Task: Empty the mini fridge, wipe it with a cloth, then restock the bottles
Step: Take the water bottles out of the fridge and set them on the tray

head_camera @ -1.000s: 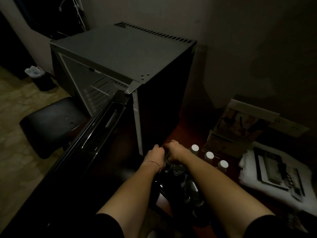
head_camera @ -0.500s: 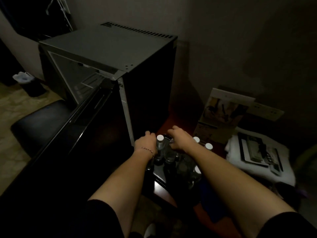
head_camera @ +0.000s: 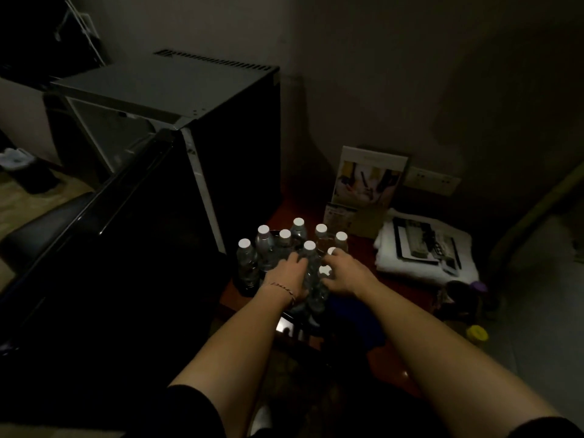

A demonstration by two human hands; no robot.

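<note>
Several clear water bottles [head_camera: 264, 248] with white caps stand close together on a dark tray [head_camera: 286, 324] on a reddish table, right of the black mini fridge [head_camera: 164, 90]. The fridge door [head_camera: 110, 235] hangs open toward me, and the inside is dim. My left hand [head_camera: 284, 278] curls round the side of a near bottle [head_camera: 311, 267]. My right hand [head_camera: 344, 275] wraps another near bottle, whose cap [head_camera: 324, 270] shows by the thumb. A dark blue cloth-like shape [head_camera: 357, 320] lies under my right forearm.
A folded white towel [head_camera: 455, 267] carrying a flat black tray of small items lies right of the bottles. A brochure stand [head_camera: 369, 178] leans on the wall. A black stool [head_camera: 34, 232] and a lined bin [head_camera: 19, 159] stand left of the fridge.
Both hands drew back toward me, from the bottles close to the fridge to the nearest ones. The view tilted down and right, so more bottle caps show.
</note>
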